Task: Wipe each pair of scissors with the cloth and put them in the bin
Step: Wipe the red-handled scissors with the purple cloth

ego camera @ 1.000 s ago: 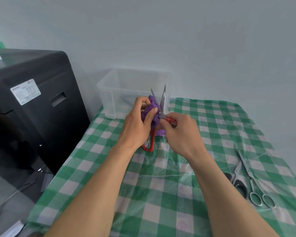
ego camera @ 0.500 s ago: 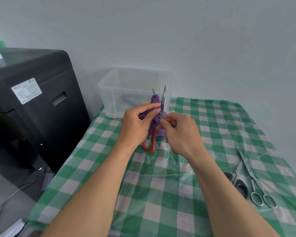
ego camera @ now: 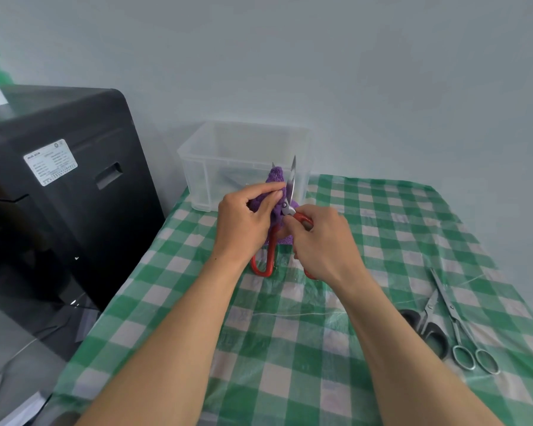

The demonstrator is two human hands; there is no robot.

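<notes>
Red-handled scissors [ego camera: 268,256] stand blades up and spread apart over the middle of the table. My right hand [ego camera: 320,244] grips one red handle near the pivot. My left hand [ego camera: 246,222] pinches a purple cloth [ego camera: 276,176] around the left blade, low near the pivot; the right blade is bare. Behind them stands the clear plastic bin [ego camera: 197,167], with something dim lying inside. Two more pairs lie at the right: black-handled scissors [ego camera: 431,330] and slim all-metal scissors [ego camera: 456,321].
A green and white checked tablecloth [ego camera: 290,364] covers the table. A large black machine [ego camera: 59,192] stands close against the table's left edge. A pale wall rises right behind the bin.
My left hand with the cloth has slid down the left blade toward the pivot. The right hand and the scissors have stayed almost where they were.
</notes>
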